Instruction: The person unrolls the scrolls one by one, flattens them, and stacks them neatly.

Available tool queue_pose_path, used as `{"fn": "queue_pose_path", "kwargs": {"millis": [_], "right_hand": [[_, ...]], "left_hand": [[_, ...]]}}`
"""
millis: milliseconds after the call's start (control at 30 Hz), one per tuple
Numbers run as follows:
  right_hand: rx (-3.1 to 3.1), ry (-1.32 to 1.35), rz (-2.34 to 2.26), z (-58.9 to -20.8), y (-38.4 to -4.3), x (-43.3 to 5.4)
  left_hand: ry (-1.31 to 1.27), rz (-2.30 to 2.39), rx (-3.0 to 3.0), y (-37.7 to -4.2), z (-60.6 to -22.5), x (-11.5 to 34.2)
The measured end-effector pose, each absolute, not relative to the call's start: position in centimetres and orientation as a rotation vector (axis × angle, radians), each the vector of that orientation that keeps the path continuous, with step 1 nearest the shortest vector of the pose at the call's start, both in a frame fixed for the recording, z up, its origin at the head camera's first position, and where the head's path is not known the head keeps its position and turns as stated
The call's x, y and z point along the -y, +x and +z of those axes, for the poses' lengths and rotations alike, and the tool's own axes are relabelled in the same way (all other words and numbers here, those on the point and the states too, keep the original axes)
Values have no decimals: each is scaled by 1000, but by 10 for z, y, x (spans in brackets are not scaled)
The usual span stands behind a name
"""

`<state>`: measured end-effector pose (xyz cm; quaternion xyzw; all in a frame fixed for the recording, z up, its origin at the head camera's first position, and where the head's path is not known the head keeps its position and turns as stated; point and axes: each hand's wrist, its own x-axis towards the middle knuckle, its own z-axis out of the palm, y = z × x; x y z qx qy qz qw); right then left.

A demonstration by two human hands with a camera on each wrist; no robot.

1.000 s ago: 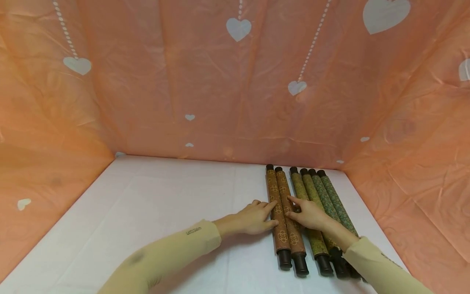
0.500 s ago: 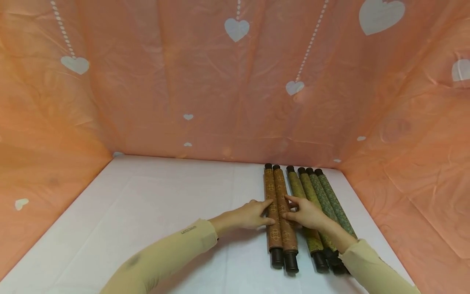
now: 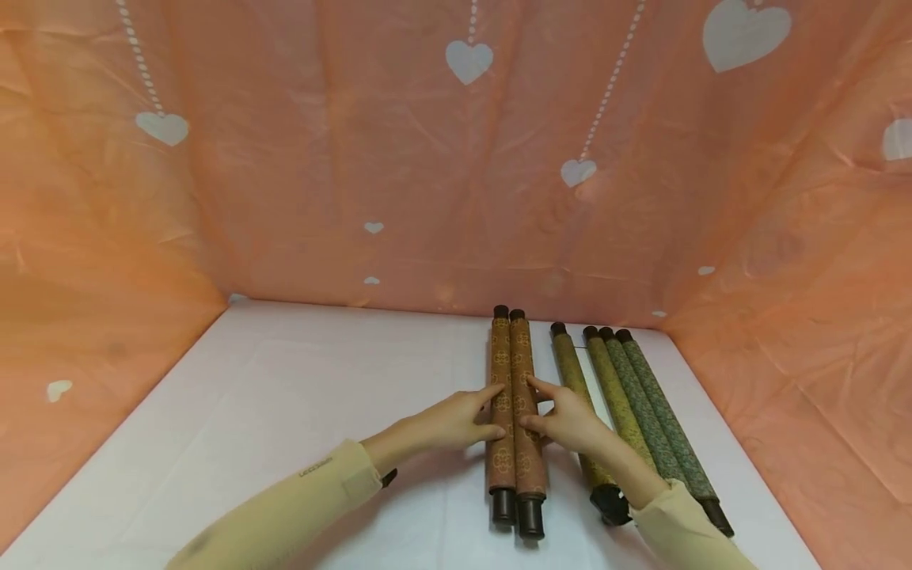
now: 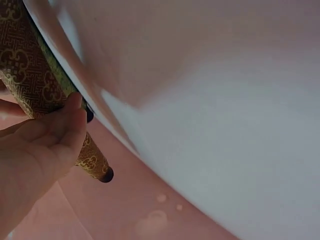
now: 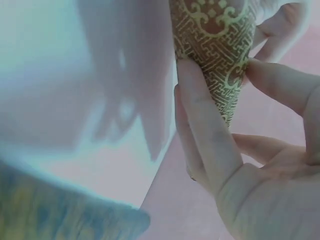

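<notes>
Head view | left fingers [image 3: 490,432], right fingers [image 3: 536,423]: parted, gripping paired brown rolls [image 3: 502,408] between them

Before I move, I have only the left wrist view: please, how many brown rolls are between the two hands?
Observer: Two, side by side: the left brown roll and the right brown roll.
Operator: Thank you. Is the right one held?
Observer: Yes, the right hand grips it.
Operator: How many other rolls lie beyond this pair?
Observer: Four, to its right: two yellowish rolls, then two green rolls.
</notes>
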<state>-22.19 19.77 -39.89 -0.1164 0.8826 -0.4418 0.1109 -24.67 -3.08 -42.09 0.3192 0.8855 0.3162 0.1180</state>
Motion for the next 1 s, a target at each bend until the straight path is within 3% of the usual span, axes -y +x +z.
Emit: {"fn": "queue_pose_path", "kwargs": {"millis": [500,1000], "right_hand": [[-2516,-471,-1400,-414,-221,-122],[-2595,-608,-1255,-429,-216,-90]], "left_hand": [[852,949,-2623,-226,-419,110],[810,797,-2658,-215,-417,140]]}}
